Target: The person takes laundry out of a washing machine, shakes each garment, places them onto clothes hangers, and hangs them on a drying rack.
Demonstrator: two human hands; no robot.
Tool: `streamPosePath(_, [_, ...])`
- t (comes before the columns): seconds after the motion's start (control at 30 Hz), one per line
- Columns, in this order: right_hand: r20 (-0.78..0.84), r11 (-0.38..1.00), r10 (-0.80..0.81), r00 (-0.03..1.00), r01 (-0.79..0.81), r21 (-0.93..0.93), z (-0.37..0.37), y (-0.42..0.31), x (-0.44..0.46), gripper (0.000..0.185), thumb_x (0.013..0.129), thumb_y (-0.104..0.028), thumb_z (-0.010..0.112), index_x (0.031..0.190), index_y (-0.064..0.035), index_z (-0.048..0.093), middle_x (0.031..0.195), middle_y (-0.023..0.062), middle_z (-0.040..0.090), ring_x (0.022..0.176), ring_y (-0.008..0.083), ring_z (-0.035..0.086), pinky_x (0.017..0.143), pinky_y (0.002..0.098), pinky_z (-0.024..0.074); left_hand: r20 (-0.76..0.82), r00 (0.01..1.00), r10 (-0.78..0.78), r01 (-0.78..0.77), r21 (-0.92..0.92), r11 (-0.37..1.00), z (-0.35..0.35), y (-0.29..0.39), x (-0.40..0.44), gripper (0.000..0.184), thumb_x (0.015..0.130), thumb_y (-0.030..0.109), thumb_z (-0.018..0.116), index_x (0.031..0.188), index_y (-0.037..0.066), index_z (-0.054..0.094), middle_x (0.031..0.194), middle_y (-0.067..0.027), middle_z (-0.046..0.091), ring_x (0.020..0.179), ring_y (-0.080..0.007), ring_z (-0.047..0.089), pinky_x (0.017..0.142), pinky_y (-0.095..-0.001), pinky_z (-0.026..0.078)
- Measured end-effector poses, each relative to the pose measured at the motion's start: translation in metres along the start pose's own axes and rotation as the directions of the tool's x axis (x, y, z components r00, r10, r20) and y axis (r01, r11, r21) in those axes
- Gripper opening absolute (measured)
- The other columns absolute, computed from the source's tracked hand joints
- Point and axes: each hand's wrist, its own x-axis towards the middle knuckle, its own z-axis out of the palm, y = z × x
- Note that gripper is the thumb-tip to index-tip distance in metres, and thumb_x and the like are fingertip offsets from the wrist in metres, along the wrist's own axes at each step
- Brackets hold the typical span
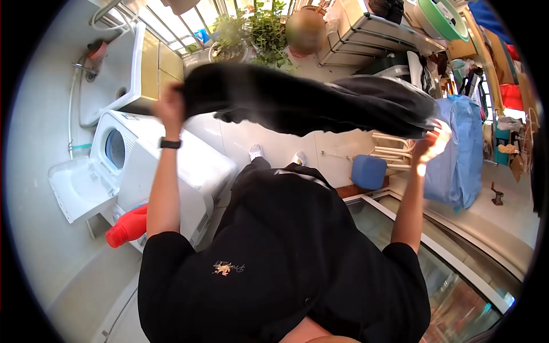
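A long black garment (297, 106) is stretched out in the air across the view, its left part blurred by motion. My left hand (170, 108), with a dark band on the wrist, is closed on the garment's left end. At the other end my right hand (433, 143) grips the cloth, its fingers wrapped at the edge. The garment hangs above the tiled floor (229, 132), with my feet below it.
At left are a white washing machine (189, 151) with an open round door, a sink (111, 74) and a red bottle (128, 226). Potted plants (260, 34) stand ahead. A blue stool (368, 171) and blue-covered item (454, 151) are at right.
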Motion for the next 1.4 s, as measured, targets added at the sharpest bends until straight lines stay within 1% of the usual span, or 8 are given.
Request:
streamPosePath(0.1, [0.594,0.939,0.307,0.744,-0.338,-0.063,0.018,0.065,-0.098,0.024,0.087,-0.001,0.057,0.107,-0.0057,0.069,0.099,0.0156,0.068,0.092,0.0312,0.066,0.085,0.0399,0.0523,0.627,0.555,-0.546,0.549,0.217,0.807,0.033,-0.023,-0.050,0.020,0.097,0.011,0.054,0.104,0.010,0.073,0.073,-0.0153,0.069,0.068,-0.0220,0.070,0.062,-0.0360,0.052])
streamPosePath(0.3, [-0.183,0.686,0.708,0.682,-0.602,0.408,-0.080,0.002,0.113,0.018,0.099,-0.011,0.056,0.110,0.0011,0.062,0.107,0.0116,0.068,0.089,0.0253,0.065,0.082,0.0412,0.0541,-0.194,0.922,-0.335,0.264,-0.318,0.911,-0.062,0.078,0.054,0.021,0.099,-0.004,0.046,0.096,0.002,0.065,0.071,-0.0020,0.063,0.059,-0.0072,0.054,0.054,-0.0222,0.043])
streamPosePath(0.37, [-0.263,0.970,0.229,0.937,-0.197,0.142,-0.069,0.010,0.080,0.020,0.095,-0.008,0.056,0.113,0.0004,0.063,0.103,0.0133,0.070,0.089,0.0266,0.067,0.085,0.0415,0.0543,-0.169,0.958,-0.230,0.168,-0.318,0.933,-0.041,0.064,0.024,0.023,0.103,-0.002,0.045,0.097,0.005,0.066,0.073,-0.0035,0.063,0.060,-0.0084,0.057,0.055,-0.0238,0.044])
streamPosePath(0.5, [0.440,0.953,0.235,0.867,-0.295,0.071,-0.028,0.043,-0.040,0.030,0.090,-0.002,0.058,0.119,-0.0013,0.066,0.110,0.0131,0.070,0.096,0.0259,0.068,0.091,0.0383,0.0526,0.643,0.755,-0.133,0.157,0.020,0.987,0.041,0.029,-0.059,0.014,0.092,0.001,0.059,0.095,0.007,0.071,0.070,-0.0167,0.064,0.067,-0.0185,0.069,0.061,-0.0320,0.050])
streamPosePath(0.77, [-0.213,0.941,0.331,0.919,-0.339,0.000,-0.087,-0.008,0.064,0.022,0.098,-0.007,0.054,0.116,-0.0013,0.065,0.106,0.0103,0.066,0.096,0.0226,0.063,0.088,0.0365,0.0510,-0.209,0.971,-0.118,0.014,-0.440,0.898,-0.065,0.138,0.024,0.019,0.097,-0.005,0.044,0.086,0.001,0.058,0.086,-0.0063,0.065,0.069,-0.0117,0.057,0.062,-0.0247,0.047])
streamPosePath(0.9, [0.049,0.983,0.183,0.982,-0.184,0.020,-0.028,-0.020,-0.006,0.017,0.095,-0.003,0.054,0.107,-0.0040,0.066,0.095,0.0114,0.067,0.084,0.0249,0.065,0.077,0.0381,0.0528,0.671,0.741,-0.028,0.028,0.011,1.000,0.071,0.032,-0.050,0.011,0.093,0.006,0.057,0.094,0.002,0.067,0.088,-0.0211,0.070,0.072,-0.0330,0.066,0.069,-0.0408,0.053])
streamPosePath(1.1, [-0.080,0.915,0.404,0.911,-0.402,0.042,-0.068,-0.031,0.064,0.019,0.098,-0.007,0.060,0.116,-0.0015,0.059,0.098,0.0116,0.065,0.083,0.0249,0.068,0.074,0.0373,0.0543,-0.227,0.957,-0.181,0.071,-0.422,0.904,-0.057,0.092,0.055,0.017,0.100,0.000,0.046,0.092,0.005,0.061,0.077,-0.0030,0.057,0.061,-0.0072,0.051,0.056,-0.0229,0.043])
streamPosePath(1.4, [0.539,0.978,0.193,0.820,-0.204,-0.039,0.016,0.031,-0.053,0.036,0.088,0.000,0.057,0.122,-0.0121,0.061,0.105,0.0172,0.067,0.081,0.0369,0.065,0.076,0.0443,0.0547,0.364,0.847,-0.387,0.441,-0.077,0.894,0.033,0.028,0.001,0.018,0.101,0.005,0.049,0.099,0.004,0.067,0.075,-0.0105,0.068,0.073,-0.0159,0.071,0.061,-0.0320,0.051])
